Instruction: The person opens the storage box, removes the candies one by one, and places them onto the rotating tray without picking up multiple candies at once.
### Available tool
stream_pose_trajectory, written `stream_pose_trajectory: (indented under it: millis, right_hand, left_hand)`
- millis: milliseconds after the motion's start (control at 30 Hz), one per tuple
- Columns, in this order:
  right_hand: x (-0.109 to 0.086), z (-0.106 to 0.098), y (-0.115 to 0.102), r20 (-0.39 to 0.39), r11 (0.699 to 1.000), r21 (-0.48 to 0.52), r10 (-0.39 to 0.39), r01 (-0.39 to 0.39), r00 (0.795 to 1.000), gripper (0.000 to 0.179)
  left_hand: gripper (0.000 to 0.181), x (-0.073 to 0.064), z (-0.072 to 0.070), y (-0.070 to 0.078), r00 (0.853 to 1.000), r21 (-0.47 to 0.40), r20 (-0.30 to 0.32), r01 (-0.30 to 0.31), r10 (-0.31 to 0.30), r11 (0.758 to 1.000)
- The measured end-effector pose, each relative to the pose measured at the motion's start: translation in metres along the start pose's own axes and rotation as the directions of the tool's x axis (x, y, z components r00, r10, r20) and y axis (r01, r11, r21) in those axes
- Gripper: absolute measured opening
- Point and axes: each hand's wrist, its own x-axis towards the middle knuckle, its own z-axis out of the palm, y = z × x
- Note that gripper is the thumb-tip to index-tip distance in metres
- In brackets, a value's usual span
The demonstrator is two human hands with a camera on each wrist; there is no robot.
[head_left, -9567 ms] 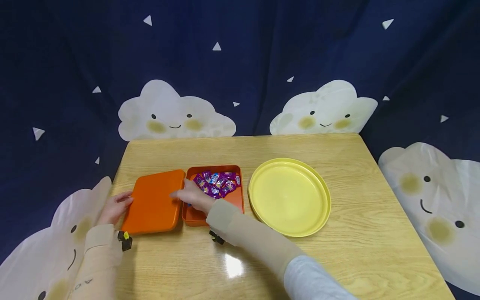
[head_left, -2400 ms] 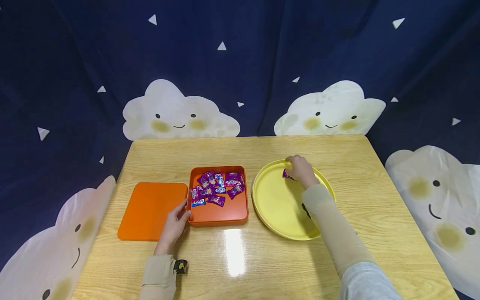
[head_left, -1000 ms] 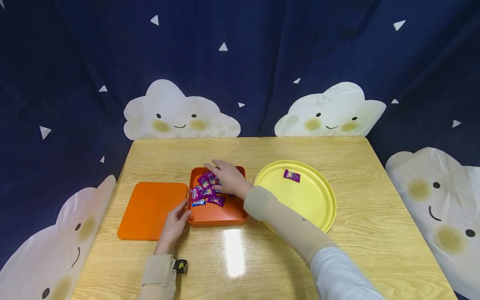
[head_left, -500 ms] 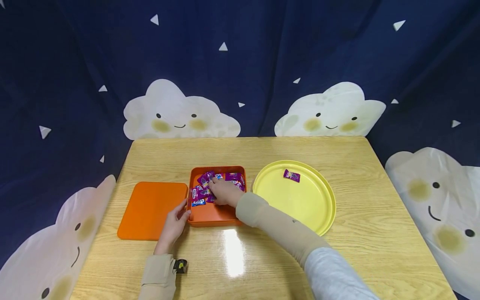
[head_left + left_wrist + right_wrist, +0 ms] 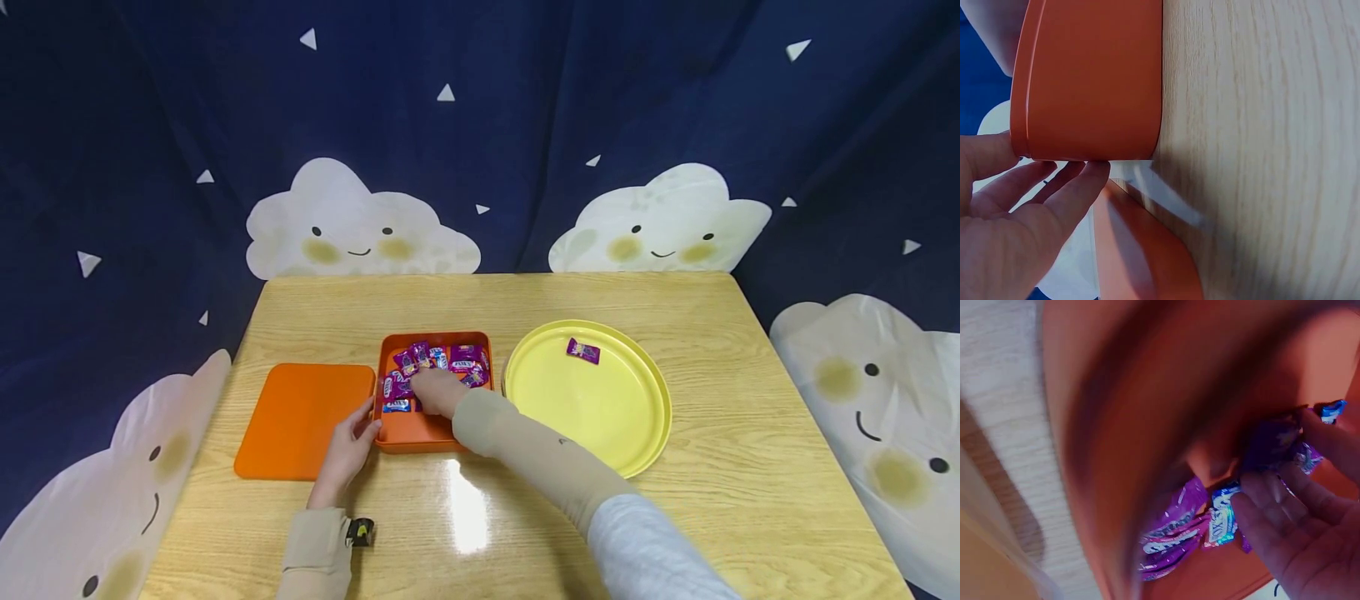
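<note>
The square orange box holds several small candies in purple and blue wrappers. My right hand reaches down into it. The right wrist view has a dark purple wrapped candy between my thumb and fingertips, in shadow and slightly blurred. From above, my right fingertips are hidden behind the back of the hand. My left hand rests its fingertips against the box's left outer wall, near the front corner. A single purple candy lies near the far rim of the round yellow tray.
An orange lid lies flat on the wooden table, left of the box and close to my left hand. The yellow tray stands just right of the box, partly under my right forearm. A dark blue curtain with clouds hangs around the table.
Earlier, both hands held the lid; now it lies on the table. My right hand left one candy on the tray, returned to the box and reached lower among the candies. My left hand stayed put lately.
</note>
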Motion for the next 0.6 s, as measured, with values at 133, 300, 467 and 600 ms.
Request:
stream_pose_trajectory:
  millis: [133, 300, 467, 600]
  right_hand:
    - [0.0004, 0.002, -0.0009, -0.015, 1.0, -0.006, -0.008, 0.008, 1.0, 0.012]
    - [0.0012, 0.0045, -0.0008, -0.027, 0.999, -0.011, -0.037, 0.037, 0.999, 0.009]
    - [0.0006, 0.0046, 0.0005, -0.031, 0.999, 0.0, -0.047, 0.047, 0.998, 0.008]
    - [0.0013, 0.0052, 0.0016, -0.027, 0.998, -0.001, -0.059, 0.059, 0.998, 0.007]
  left_hand:
    - [0.048, 0.0, 0.0002, -0.0003, 1.0, -0.007, -0.001, -0.004, 0.004, 1.0]
    - [0.048, 0.0002, -0.0002, -0.0001, 1.0, -0.01, 0.004, -0.004, 0.004, 1.0]
    - [0.048, 0.0002, -0.0004, -0.0001, 1.0, -0.007, 0.009, 0.004, -0.004, 1.0]
    - [0.048, -0.0002, -0.0002, 0.0, 1.0, -0.004, 0.009, 0.004, -0.004, 1.0]
